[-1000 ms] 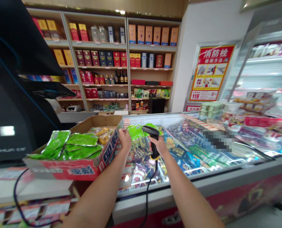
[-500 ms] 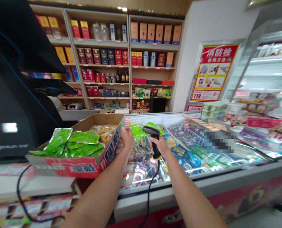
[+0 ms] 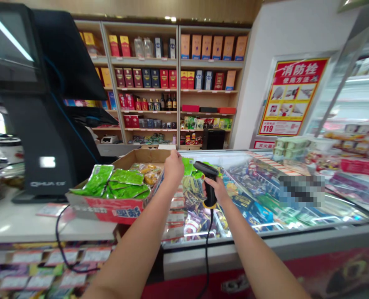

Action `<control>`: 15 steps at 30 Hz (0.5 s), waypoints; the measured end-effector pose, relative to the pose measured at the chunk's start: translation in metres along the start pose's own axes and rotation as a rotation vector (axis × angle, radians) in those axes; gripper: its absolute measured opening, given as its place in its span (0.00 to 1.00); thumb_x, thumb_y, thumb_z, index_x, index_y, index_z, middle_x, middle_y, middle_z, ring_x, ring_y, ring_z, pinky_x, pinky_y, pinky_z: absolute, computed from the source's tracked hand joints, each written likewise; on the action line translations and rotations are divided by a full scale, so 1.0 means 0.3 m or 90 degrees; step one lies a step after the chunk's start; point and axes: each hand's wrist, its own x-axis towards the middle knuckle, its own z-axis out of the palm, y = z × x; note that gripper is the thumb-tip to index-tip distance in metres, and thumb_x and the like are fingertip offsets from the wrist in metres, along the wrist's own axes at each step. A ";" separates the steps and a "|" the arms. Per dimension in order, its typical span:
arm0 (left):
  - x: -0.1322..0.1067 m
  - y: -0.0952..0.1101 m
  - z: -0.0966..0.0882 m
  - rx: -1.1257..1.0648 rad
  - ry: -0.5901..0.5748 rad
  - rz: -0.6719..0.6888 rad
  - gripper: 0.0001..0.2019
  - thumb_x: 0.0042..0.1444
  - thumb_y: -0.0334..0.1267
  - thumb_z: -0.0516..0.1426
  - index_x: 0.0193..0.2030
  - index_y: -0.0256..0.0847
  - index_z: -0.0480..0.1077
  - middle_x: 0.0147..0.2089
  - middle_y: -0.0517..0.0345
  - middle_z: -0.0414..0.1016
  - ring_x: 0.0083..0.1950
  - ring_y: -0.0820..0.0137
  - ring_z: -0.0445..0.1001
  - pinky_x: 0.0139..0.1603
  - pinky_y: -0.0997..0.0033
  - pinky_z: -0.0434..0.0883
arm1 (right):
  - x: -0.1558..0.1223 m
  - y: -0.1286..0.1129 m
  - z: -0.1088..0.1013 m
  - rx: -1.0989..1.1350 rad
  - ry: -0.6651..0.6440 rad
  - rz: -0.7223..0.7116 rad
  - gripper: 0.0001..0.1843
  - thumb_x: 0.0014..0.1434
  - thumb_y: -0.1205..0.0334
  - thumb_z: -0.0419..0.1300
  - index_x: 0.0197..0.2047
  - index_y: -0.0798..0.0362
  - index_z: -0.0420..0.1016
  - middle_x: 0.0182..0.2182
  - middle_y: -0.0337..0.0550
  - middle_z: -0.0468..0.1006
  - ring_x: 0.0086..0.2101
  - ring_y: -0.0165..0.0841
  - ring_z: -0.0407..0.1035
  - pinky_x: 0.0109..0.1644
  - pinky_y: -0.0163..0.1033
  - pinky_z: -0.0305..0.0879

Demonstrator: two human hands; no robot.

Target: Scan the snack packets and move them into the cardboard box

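My right hand (image 3: 213, 189) is wrapped around the grip of a black handheld barcode scanner (image 3: 206, 169), which has a yellow base and a trailing cable. The scanner is above the glass-topped freezer (image 3: 172, 226). Behind the scanner's head, green packets (image 3: 188, 165) lie on the glass, partly covered. My left hand (image 3: 174, 168) is closed, fingers together, at the far right corner of an open cardboard box (image 3: 105, 211). What those fingers hold, if anything, is hidden. Inside the box are several shiny green packets (image 3: 126, 177) and clear packets of yellowish food (image 3: 150, 172).
A black checkout terminal (image 3: 50, 137) stands on the white counter (image 3: 25, 228) at left. Bagged frozen goods fill the freezer, and food packs (image 3: 292, 145) sit at its right end. Shelves of boxed bottles (image 3: 179, 62) line the back wall. A cable (image 3: 58, 241) hangs over the counter's front.
The view has swung slightly left. My left hand has risen and moved away along the box's right side. My right hand keeps hold of the scanner at nearly the same place.
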 end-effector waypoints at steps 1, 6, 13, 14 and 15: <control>0.016 0.002 -0.058 0.015 0.014 0.006 0.05 0.57 0.29 0.53 0.37 0.42 0.66 0.32 0.54 0.74 0.38 0.62 0.75 0.42 0.67 0.67 | -0.003 -0.017 0.021 0.001 -0.021 0.001 0.17 0.45 0.50 0.65 0.34 0.54 0.71 0.16 0.36 0.72 0.14 0.30 0.65 0.15 0.34 0.61; 0.086 -0.092 -0.348 0.067 0.120 -0.022 0.04 0.56 0.31 0.53 0.39 0.41 0.67 0.34 0.52 0.74 0.42 0.59 0.75 0.49 0.61 0.68 | -0.024 -0.112 0.158 0.000 -0.124 0.003 0.16 0.45 0.52 0.65 0.33 0.55 0.71 0.17 0.35 0.72 0.14 0.29 0.65 0.16 0.33 0.61; 0.103 -0.298 -0.504 0.067 0.200 -0.057 0.17 0.51 0.24 0.52 0.49 0.33 0.65 0.56 0.37 0.70 0.63 0.52 0.66 0.65 0.51 0.60 | -0.034 -0.151 0.268 -0.006 -0.181 0.002 0.15 0.46 0.53 0.65 0.31 0.55 0.71 0.17 0.36 0.73 0.14 0.29 0.66 0.16 0.33 0.61; 0.092 -0.299 -0.493 0.060 0.216 -0.025 0.18 0.52 0.24 0.52 0.50 0.32 0.65 0.61 0.34 0.65 0.67 0.52 0.61 0.67 0.51 0.58 | -0.032 -0.148 0.264 -0.004 -0.172 0.007 0.15 0.46 0.52 0.65 0.32 0.55 0.71 0.17 0.36 0.73 0.13 0.29 0.65 0.16 0.33 0.61; 0.077 -0.289 -0.473 0.048 0.229 0.012 0.18 0.52 0.24 0.52 0.51 0.31 0.65 0.65 0.33 0.60 0.69 0.52 0.57 0.69 0.52 0.56 | -0.029 -0.143 0.255 -0.003 -0.160 0.010 0.16 0.45 0.52 0.65 0.32 0.55 0.71 0.17 0.36 0.73 0.13 0.29 0.65 0.16 0.33 0.61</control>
